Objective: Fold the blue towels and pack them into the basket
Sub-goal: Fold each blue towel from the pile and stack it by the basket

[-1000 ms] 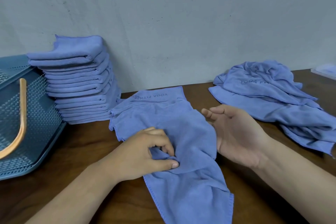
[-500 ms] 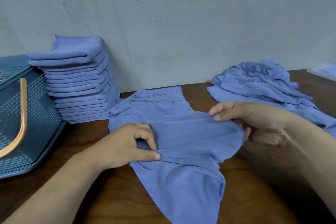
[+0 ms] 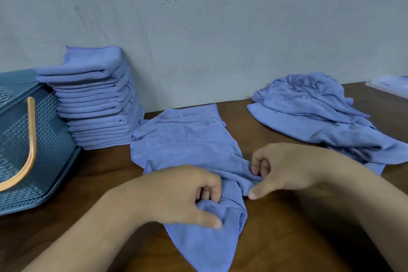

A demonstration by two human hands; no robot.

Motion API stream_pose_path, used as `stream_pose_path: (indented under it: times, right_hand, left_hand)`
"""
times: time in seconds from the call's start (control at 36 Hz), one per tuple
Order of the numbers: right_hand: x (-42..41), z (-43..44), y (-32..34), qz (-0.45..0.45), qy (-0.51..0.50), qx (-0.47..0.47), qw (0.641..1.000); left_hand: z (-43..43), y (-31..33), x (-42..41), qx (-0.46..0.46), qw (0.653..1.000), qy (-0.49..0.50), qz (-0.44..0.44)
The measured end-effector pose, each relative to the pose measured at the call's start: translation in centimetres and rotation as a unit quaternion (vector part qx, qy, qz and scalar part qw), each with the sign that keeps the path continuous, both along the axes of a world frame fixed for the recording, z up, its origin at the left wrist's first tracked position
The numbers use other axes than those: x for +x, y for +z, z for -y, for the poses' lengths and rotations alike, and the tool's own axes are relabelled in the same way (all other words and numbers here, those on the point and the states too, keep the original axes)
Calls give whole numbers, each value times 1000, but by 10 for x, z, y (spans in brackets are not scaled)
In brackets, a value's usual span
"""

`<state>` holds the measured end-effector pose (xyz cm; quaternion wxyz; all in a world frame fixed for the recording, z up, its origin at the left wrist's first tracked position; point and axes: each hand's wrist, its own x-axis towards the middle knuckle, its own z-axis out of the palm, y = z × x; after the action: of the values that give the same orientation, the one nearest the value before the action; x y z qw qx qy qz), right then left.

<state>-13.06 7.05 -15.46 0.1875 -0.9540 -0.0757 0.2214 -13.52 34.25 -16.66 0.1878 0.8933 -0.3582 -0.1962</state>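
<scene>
Blue towel point(image 3: 187, 146) in work is laid on the brown surface point(image 3: 99, 183), between the stack of folded towels point(image 3: 97, 99) on the left and the heap of unfolded towels point(image 3: 320, 117) on the right. Its far end touches the foot of the stack. Its near end is bunched and twisted.

The left hand point(image 3: 183, 194) is closed on a gather of cloth, with the fingers curled above and the thumb below. The right hand point(image 3: 287, 168) is closed on a ridge of the same towel close by, pinched between thumb and curled fingers. The basket point(image 3: 50, 139) is placed at the left, just beside the stack.

Faults to be expected:
- The cloth is gripped mid-panel, not at the corners. A skewed fold with uneven edges is likely if it is not first spread flat.
- If the towel is drawn sharply toward the body, the far end may be dragged against the stack, and the lower layers may be disturbed.
- The stack is tall and uneven, so a knock could topple it.

Markings: "YOGA FITNESS" point(image 3: 180, 116) is printed in dark letters on the far end and reads upside down from this side. On the heap only "YOGA FI" point(image 3: 297, 97) can be read; the rest is hidden in a fold.
</scene>
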Motion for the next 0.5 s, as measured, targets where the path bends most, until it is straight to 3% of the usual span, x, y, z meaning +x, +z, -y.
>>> stream_pose_path:
  times: [0.08,0.14,0.22,0.31,0.44,0.5]
  right_hand:
    - [4,-1,-7,60,8,35,998]
    - [8,-1,-8,50,-14,151,987]
    - [13,2,-6,-17,-80,414,906]
    - [16,5,1,-93,-107,570,810]
    - [16,4,4,-71,-109,646,752]
    - [17,2,1,-61,-120,617,775]
  left_hand:
    - [-4,0,5,-23,1000,0,-16]
    - [-10,6,8,-52,997,13,-48]
    - [-23,17,12,-117,987,40,-102]
    - [-42,22,21,-165,974,49,-147]
    - [-59,22,30,-212,957,56,-191]
    - [-59,18,32,-192,961,61,-191]
